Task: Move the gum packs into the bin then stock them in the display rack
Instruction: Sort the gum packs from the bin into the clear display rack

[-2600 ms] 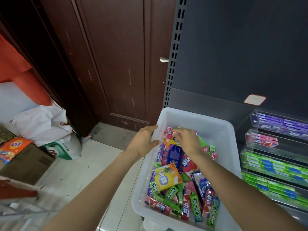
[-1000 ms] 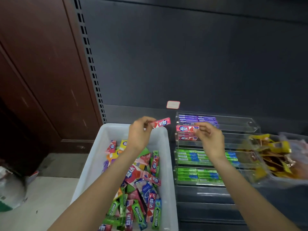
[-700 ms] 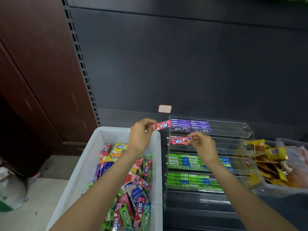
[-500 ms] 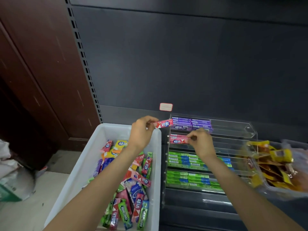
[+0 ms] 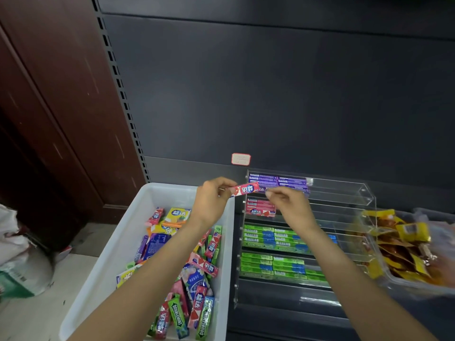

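— What writing are you seeing on the packs?

— "DOUBLEMINT" is reading clearly on the green packs (image 5: 176, 316) lying at the near end of the white bin (image 5: 138, 217), and again along the front edge of the green rows (image 5: 266, 238) sitting in the clear display rack (image 5: 344, 193). The red pack (image 5: 245, 189) you are holding is showing two white characters on a blue patch; the yellow box (image 5: 177, 215) in the bin is carrying the same mark. The white label (image 5: 240, 159) on the dark shelf wall (image 5: 270, 94) is too blurred to read.

— And my hands?

— Your left hand (image 5: 211, 200) is pinching the left end of that red pack between thumb and curled fingers, holding it level above the bin's far right corner, just beside the rack's purple row (image 5: 278, 180). Your right hand (image 5: 288, 205) is reaching toward the pack's right end with its fingers (image 5: 270, 193) curled; whether they are touching it I cannot tell. It is hovering over the rack's red row (image 5: 259, 207). Both forearms are stretching forward from the bottom of the view.
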Demonstrator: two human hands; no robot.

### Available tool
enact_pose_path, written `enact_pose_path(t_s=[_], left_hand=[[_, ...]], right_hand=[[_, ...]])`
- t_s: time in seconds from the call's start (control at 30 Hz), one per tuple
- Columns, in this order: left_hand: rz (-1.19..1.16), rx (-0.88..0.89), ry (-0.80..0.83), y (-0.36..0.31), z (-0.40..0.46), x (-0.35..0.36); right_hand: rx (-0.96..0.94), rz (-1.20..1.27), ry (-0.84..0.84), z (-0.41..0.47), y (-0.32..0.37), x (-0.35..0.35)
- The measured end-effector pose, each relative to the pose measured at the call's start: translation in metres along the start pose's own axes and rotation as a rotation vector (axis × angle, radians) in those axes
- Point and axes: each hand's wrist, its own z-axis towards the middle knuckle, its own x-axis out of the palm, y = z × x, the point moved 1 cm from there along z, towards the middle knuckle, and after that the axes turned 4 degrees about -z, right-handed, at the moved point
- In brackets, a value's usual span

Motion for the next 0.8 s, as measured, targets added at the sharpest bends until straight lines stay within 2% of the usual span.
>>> enact_pose_path(t_s=[0.07, 0.13, 0.2, 0.3, 0.37, 0.47, 0.6, 0.67, 0.8], left_hand=[[-0.075, -0.026, 0.007, -0.004, -0.001, 0.009], [-0.121, -0.035, 0.039, -0.008, -0.003, 0.018], [-0.155, -0.020, 0.082, -0.012, -0.006, 0.025], [-0.135, 0.001, 0.152, -0.013, -0.008, 0.030], [-0.080, -0.009, 0.166, -0.010, -0.008, 0.030], [-0.023, -0.045, 0.130, -0.002, -0.008, 0.029], [-0.008, -0.100, 0.242, 0.006, -0.010, 0.030], [-0.011, -0.114, 0.312, 0.008, -0.011, 0.032], [-0.038, -0.114, 0.349, 0.008, -0.011, 0.034]], right_hand=[[0.098, 0.299, 0.110, -0.005, 0.009, 0.001], [0.153, 0.456, 0.121, -0.008, 0.011, 0.005], [0.171, 0.546, 0.073, -0.010, 0.009, 0.005], [0.147, 0.550, 0.034, -0.007, 0.003, -0.001], [0.119, 0.436, -0.022, -0.003, -0.001, -0.008], [-0.035, 0.083, -0.083, 0.003, -0.009, -0.017], [-0.205, -0.320, 0.024, 0.005, -0.019, -0.013], [-0.212, -0.379, 0.066, 0.005, -0.020, -0.006], [-0.204, -0.416, 0.119, 0.004, -0.020, 0.007]])
